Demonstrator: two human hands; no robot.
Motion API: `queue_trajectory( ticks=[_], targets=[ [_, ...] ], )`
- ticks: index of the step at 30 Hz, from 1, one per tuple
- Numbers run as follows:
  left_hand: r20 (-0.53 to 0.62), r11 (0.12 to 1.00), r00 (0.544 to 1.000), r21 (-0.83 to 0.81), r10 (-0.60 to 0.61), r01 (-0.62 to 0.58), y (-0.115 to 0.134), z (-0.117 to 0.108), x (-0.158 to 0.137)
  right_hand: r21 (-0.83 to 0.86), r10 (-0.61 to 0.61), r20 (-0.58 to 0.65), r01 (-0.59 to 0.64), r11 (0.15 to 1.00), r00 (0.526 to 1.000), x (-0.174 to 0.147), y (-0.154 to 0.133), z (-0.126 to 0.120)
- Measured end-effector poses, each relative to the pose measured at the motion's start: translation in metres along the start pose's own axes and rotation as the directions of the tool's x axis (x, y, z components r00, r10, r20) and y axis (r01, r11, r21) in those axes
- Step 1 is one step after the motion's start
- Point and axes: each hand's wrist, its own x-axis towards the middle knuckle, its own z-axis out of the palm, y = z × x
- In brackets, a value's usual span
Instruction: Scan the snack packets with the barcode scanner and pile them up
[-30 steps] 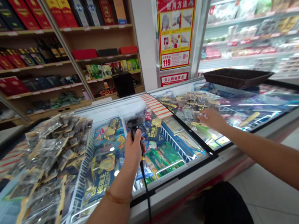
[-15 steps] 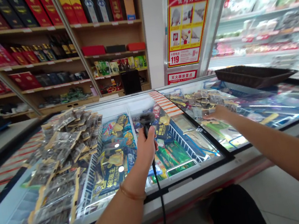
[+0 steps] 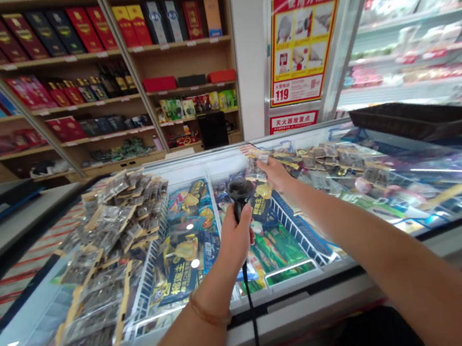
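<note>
My left hand [image 3: 236, 234] is wrapped round the handle of a black handheld barcode scanner [image 3: 240, 190], its head up and its cable [image 3: 250, 307] hanging down over the freezer edge. In my right hand [image 3: 276, 173] is a small clear packet [image 3: 253, 168] with a pale edge, pinched just beyond the scanner head and apart from it. To the left, a large heap of similar packets [image 3: 108, 236] lies on the freezer's glass. Another, smaller pile of packets [image 3: 340, 157] lies right of my right hand.
Below the glass, wire baskets [image 3: 145, 271] hold blue and green bags of frozen food [image 3: 276, 249]. A dark tray [image 3: 421, 119] rests at the back right. Behind stand wooden shelves [image 3: 178, 44] with boxes and a red fire-hydrant poster [image 3: 308, 30].
My right hand has moved left from the right-hand pile towards the scanner, with a packet in it. The freezer's glass lid edge on the right has shifted out of its former place.
</note>
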Motion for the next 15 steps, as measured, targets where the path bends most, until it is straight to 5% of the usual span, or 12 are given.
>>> queue_trajectory(
  ticks=[4,15],
  targets=[
    [0.032,0.999,0.999,0.042,0.006,-0.007,-0.008,-0.003,0.001,0.053,-0.008,0.034,0.006,0.999,0.999,0.002,0.019,0.029],
    [0.132,0.991,0.991,0.131,-0.035,0.018,-0.016,-0.002,-0.004,0.097,0.003,0.054,-0.008,0.995,0.999,0.005,0.031,0.027]
  ],
)
